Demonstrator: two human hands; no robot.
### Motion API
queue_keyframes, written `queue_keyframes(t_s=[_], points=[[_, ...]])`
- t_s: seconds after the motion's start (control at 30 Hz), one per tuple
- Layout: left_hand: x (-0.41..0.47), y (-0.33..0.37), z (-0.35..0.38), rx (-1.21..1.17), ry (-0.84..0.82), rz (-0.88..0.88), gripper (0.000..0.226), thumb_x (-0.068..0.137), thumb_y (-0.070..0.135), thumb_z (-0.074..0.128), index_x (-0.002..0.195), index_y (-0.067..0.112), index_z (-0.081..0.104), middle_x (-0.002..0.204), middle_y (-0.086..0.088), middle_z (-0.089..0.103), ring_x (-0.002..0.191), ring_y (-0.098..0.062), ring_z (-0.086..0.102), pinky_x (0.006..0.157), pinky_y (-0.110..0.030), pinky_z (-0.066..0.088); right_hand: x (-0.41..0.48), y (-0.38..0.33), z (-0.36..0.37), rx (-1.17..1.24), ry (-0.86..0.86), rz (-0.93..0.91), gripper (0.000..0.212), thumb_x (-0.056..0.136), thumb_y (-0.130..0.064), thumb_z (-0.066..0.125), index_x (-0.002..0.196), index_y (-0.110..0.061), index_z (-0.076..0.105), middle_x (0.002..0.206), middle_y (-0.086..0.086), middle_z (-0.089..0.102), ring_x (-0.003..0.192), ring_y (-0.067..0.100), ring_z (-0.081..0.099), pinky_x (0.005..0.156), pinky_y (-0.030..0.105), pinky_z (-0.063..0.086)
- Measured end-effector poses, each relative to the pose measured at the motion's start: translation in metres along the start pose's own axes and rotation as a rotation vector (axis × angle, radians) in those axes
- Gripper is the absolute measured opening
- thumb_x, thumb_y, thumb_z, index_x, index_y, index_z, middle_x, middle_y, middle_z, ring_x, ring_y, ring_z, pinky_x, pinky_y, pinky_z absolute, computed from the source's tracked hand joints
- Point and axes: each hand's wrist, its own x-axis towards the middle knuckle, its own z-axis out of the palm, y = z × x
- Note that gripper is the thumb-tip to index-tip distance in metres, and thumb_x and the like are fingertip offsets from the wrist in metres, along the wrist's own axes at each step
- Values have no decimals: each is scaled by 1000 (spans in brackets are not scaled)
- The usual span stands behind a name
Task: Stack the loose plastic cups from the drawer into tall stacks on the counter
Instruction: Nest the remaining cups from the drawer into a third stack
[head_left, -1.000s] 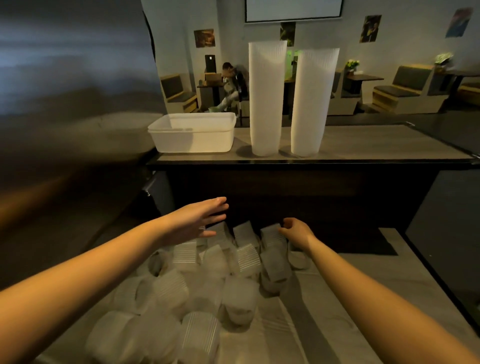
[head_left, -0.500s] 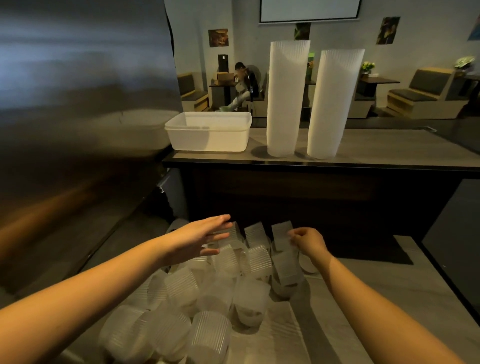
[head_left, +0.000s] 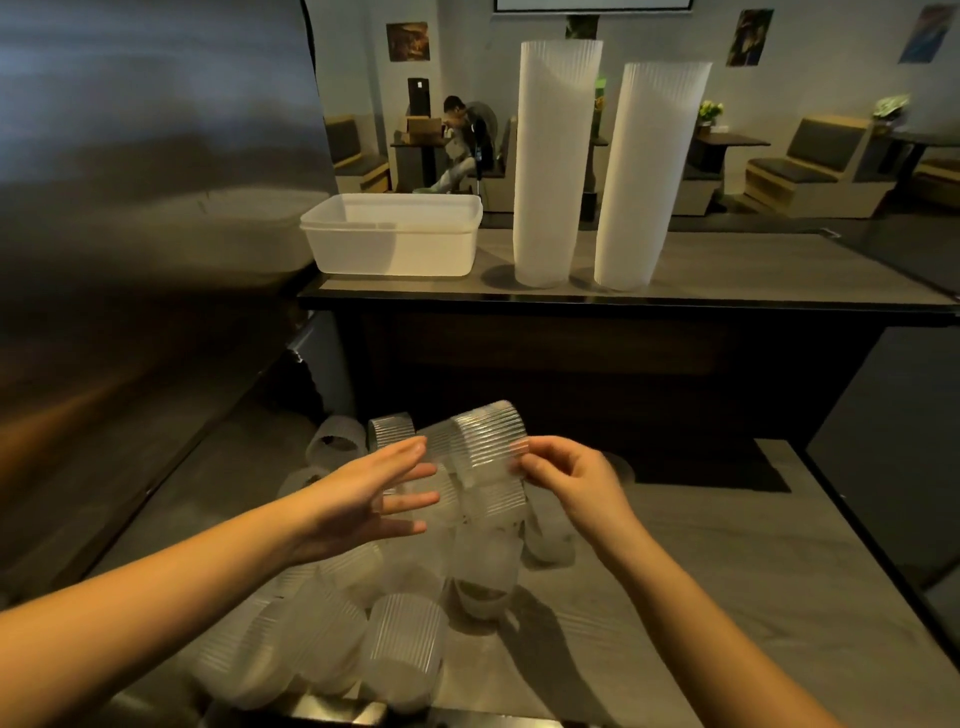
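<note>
Several loose ribbed clear plastic cups (head_left: 400, 642) lie in a heap in the open drawer (head_left: 701, 571) below me. My right hand (head_left: 563, 475) pinches the rim of one clear cup (head_left: 485, 441), lifted above the heap. My left hand (head_left: 379, 491) is spread flat with straight fingers, its fingertips at the lifted cup's left side. On the counter (head_left: 753, 270) stand two tall stacks of cups, the left stack (head_left: 553, 161) taller than the right stack (head_left: 644, 176).
A white plastic tub (head_left: 395, 239) sits on the counter left of the stacks. A large shiny metal surface (head_left: 130, 208) fills the left side. Behind the counter is a seating area where a person (head_left: 462, 140) sits at a table.
My right hand has lifted a cup out of the heap. My left hand moved right and up toward that cup. The view shifted closer to the counter.
</note>
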Motion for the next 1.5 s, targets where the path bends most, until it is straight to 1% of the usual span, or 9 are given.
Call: queue_keyframes(t_s=[0.3,0.47,0.57,0.7,0.83,1.03,1.13,1.27,1.5], points=[[-3,-18,-10,-138,-7,-38,73,70,29,63,139,25,39,136,-7,43,112,-39,57,85,-44,54,-22,5,40,-164,-171,-58,18,88,-9,56,101,-17,65,90,-18,63,89,-10,60,83,9,46],[-6,-24,-20,-210,-25,-33,61,68,22,63,128,18,49,125,-12,57,99,-37,65,77,-38,58,-27,0,41,-234,-231,-68,21,88,-17,57,103,-31,61,94,-24,59,94,-11,57,86,9,45],[-7,-26,-26,-269,2,-34,70,70,20,63,137,18,42,125,-11,54,102,-39,62,70,-37,59,-17,14,21,-278,-20,-59,23,88,-17,57,107,-29,59,102,-14,60,98,-2,58,86,13,48],[-9,-26,-30,-317,13,-25,58,83,17,57,138,20,40,109,-5,54,100,-39,61,62,-33,59,-1,51,-15,-371,326,122,35,89,-21,55,124,-20,51,121,-4,53,109,9,51,85,17,42],[-10,-24,-33,-323,-20,-27,62,74,19,61,133,20,45,109,-5,56,98,-39,64,65,-34,60,2,76,-23,-482,301,330,46,90,-24,54,134,-14,42,136,6,46,123,19,46,95,29,40],[-8,-20,-36,-284,-82,-19,94,51,32,87,134,21,46,132,-11,52,104,-38,63,85,-42,54,1,94,-18,-389,251,369,27,91,-18,52,117,-16,55,115,2,59,100,8,54,69,12,39],[-7,-18,-38,-279,-90,-21,105,43,36,91,136,22,45,135,-10,49,103,-38,63,82,-39,56,1,87,-18,-331,333,325,18,90,-15,52,107,-18,59,106,0,61,93,8,56,65,11,38],[-6,-19,-38,-289,-94,-33,104,39,35,93,132,21,49,133,-11,52,103,-37,64,78,-37,58,-2,48,-15,-176,402,184,16,91,-16,52,104,-21,60,92,-7,64,94,8,60,70,13,42],[-2,-23,-40,-297,-72,-18,73,70,25,67,138,22,42,136,-12,49,104,-36,63,87,-41,53,-23,-20,18,178,228,-22,18,90,-11,50,98,-17,65,84,-2,72,85,6,67,75,15,52]])
